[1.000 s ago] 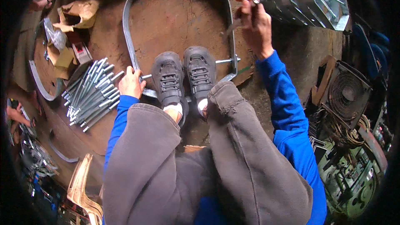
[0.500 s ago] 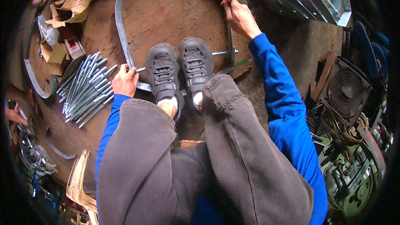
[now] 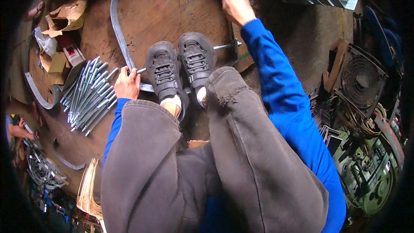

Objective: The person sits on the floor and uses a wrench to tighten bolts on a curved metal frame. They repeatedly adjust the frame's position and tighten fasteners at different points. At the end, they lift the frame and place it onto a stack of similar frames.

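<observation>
Uneven light; edges dark, bent, seemingly soft.

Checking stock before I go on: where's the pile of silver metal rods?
In the head view, the pile of silver metal rods lies left of the left hand, just below the red-and-white box.

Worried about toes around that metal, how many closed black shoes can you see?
2. The left shoe is right of the left hand; the right shoe is beside it, near a thin rod. Both are worn. The picture's dark edges may hide others.
</observation>
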